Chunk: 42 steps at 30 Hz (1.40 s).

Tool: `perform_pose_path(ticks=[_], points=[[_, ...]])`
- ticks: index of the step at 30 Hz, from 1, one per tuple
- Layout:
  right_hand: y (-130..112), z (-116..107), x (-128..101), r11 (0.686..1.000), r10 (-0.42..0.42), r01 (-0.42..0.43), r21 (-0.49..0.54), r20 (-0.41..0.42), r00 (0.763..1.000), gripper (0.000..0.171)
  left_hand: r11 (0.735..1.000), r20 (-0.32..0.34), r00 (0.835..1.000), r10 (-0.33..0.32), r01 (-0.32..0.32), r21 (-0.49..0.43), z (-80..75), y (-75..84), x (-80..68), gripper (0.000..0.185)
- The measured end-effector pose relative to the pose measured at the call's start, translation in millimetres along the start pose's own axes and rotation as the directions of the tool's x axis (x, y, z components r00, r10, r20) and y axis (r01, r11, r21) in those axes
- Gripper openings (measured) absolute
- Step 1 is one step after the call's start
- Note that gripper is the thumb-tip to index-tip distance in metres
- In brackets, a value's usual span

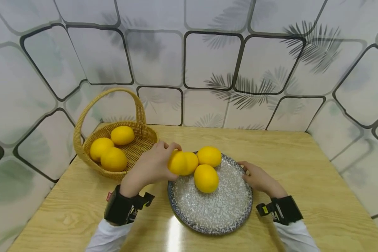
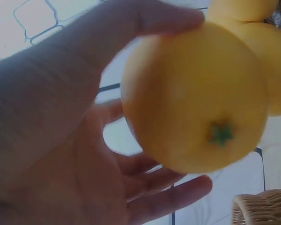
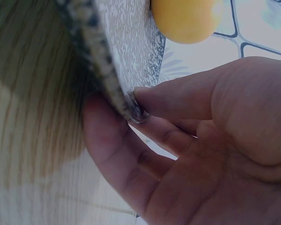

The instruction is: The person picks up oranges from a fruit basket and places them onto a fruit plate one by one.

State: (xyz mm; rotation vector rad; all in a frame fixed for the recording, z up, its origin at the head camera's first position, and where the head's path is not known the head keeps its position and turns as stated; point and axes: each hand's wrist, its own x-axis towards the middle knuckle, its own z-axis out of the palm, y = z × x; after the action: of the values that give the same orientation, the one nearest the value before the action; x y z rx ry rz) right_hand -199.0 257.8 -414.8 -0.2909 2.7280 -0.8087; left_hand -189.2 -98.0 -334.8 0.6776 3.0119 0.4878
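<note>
My left hand (image 1: 154, 162) grips a yellow orange (image 1: 175, 162) between thumb and fingers, over the left edge of a round speckled grey plate (image 1: 226, 210). A green star-shaped stem mark shows on this orange (image 2: 187, 98) in the left wrist view. Right behind it in the head view is another orange (image 1: 191, 163), beside two more, one farther back (image 1: 209, 156) and one nearer (image 1: 206, 178) on the plate. On the plate's right side my right hand (image 1: 261, 178) pinches the dark rim (image 3: 105, 61), thumb on top and fingers beneath.
A wicker basket (image 1: 146, 132) with a tall arched handle stands left of the plate, holding three oranges (image 1: 113, 159). Both stand on a light wooden table (image 1: 302, 168). A patterned wall (image 1: 212, 59) rises along the table's back edge and sides.
</note>
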Motion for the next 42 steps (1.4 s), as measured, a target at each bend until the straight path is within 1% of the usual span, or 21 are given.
perform_pose_path(ticks=[3,5,8,13,18,22,28,34,42], points=[[-1,-2,1,1.0,0.001,-0.001,-0.001,-0.002,1.0,0.052,0.996,-0.006,0.998,0.066,-0.065,0.067,2.1,5.6,0.8,0.075],[-2,-3,1,1.0,0.002,-0.002,0.004,0.0,1.0,0.052,0.991,-0.002,0.996,0.092,-0.092,0.102,3.8,9.5,1.3,0.075],[-3,-3,1,1.0,0.004,-0.004,0.007,0.007,1.0,0.052,0.985,0.011,0.992,0.128,-0.128,0.12,6.3,14.9,0.5,0.073],[-2,-1,0,1.0,0.024,-0.024,0.01,0.009,1.0,0.052,0.981,0.042,0.985,0.164,-0.168,0.102,10.5,20.6,-1.4,0.071],[-1,0,1,1.0,0.025,-0.025,0.006,0.006,1.0,0.052,0.979,0.095,0.983,0.155,-0.166,0.118,16.9,24.5,-1.8,0.073],[0,0,1,1.0,0.02,-0.021,0.01,0.012,1.0,0.052,0.976,0.123,0.98,0.158,-0.174,0.133,21.0,29.2,-3.6,0.071],[-1,0,2,1.0,0.014,-0.014,0.001,0.009,1.0,0.052,0.968,0.143,0.973,0.179,-0.2,0.15,27.1,36.0,-6.8,0.07],[0,0,2,1.0,0.013,-0.013,0.002,0.009,1.0,0.052,0.95,0.165,0.967,0.192,-0.226,0.217,31.5,41.3,-6.4,0.071],[0,0,2,1.0,0.019,-0.02,0.005,0.012,1.0,0.052,0.947,0.178,0.968,0.177,-0.217,0.237,34.9,43.3,-5.6,0.071]])
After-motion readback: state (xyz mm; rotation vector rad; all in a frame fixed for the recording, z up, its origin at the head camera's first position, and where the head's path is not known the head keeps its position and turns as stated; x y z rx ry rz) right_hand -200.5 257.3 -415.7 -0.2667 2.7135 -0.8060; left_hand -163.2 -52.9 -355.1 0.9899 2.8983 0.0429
